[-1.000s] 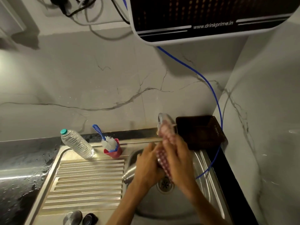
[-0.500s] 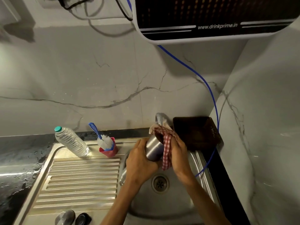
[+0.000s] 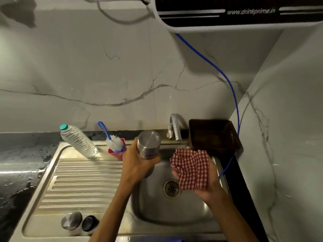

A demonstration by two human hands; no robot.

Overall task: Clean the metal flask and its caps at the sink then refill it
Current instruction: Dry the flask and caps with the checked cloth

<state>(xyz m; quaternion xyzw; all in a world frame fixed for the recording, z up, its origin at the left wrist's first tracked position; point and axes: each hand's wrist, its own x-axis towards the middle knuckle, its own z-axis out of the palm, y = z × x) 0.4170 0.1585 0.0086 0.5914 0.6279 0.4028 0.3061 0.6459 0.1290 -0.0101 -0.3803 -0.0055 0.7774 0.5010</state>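
Over the sink basin [image 3: 174, 215], the left hand [image 3: 138, 165] now grips the metal flask [image 3: 148, 145] alone, base upward, while the right hand [image 3: 206, 180], drawn clear rightward, holds the bunched checkered cloth [image 3: 191, 168] apart from it.

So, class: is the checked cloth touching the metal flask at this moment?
Apart. The head view shows bare sink between the checked cloth, bunched in the right hand, and the metal flask, gripped by the left hand.
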